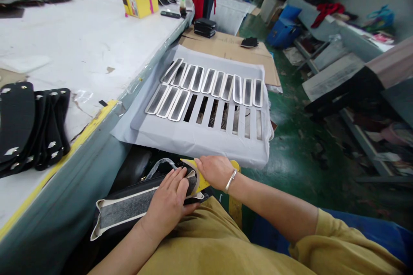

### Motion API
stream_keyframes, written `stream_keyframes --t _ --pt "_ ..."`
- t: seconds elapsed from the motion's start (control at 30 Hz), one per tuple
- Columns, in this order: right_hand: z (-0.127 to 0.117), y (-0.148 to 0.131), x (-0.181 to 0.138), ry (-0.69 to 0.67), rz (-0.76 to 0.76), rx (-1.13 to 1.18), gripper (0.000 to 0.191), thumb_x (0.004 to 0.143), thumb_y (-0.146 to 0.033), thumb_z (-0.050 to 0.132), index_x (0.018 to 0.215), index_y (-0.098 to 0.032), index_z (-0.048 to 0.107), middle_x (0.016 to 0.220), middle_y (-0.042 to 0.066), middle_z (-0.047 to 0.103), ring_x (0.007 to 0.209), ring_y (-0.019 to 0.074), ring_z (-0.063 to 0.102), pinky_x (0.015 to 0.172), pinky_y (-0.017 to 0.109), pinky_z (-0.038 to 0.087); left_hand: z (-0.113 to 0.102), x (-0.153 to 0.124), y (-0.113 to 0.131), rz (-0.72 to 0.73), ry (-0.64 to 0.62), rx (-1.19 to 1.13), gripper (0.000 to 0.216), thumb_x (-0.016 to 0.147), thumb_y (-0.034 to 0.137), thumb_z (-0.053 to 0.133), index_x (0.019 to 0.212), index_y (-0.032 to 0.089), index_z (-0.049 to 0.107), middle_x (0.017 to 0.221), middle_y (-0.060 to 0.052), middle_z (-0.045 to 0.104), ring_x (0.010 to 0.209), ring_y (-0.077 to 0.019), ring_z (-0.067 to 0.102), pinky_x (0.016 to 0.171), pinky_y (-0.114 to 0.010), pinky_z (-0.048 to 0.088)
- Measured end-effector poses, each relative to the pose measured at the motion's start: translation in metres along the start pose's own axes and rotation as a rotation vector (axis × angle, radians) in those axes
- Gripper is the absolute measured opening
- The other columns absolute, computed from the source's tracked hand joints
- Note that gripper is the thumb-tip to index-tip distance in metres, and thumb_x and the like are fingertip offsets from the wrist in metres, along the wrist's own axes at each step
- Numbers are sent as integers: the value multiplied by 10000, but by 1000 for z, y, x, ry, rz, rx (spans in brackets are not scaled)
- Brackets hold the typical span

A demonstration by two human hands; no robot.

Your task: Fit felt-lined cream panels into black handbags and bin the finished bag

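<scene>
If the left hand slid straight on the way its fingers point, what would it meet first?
Most likely the flat yellow piece gripped by the right hand, just ahead of the left hand; how their heights compare is hard to judge from this single view.

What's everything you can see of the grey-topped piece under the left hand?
The grey-topped piece is long and narrow, its speckled, fabric-looking panel edged with cream strips, black material alongside. It lies slanted before the person, cream corners flaring at the left end. The left hand rests on it near its right end, where the right hand holds a yellow tool; whether that touches it is unclear.
</scene>
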State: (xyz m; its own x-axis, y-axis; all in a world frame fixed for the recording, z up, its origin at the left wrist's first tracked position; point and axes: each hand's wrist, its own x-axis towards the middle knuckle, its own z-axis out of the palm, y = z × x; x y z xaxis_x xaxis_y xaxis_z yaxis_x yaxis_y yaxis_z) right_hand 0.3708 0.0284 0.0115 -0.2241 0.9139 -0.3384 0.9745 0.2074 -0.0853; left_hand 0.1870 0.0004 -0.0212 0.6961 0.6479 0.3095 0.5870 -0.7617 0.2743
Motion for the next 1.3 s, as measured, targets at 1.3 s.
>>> stream_keyframes --t 1.3 --pt "-9 28 39 -147 -445 6 543 967 -429 182 845 -168 642 835 97 698 775 202 658 661 294 426 -3 3 13 -175 38 -6 603 606 416 748 1056 126 470 1082 -185 609 1031 -314 589 918 -478 487"
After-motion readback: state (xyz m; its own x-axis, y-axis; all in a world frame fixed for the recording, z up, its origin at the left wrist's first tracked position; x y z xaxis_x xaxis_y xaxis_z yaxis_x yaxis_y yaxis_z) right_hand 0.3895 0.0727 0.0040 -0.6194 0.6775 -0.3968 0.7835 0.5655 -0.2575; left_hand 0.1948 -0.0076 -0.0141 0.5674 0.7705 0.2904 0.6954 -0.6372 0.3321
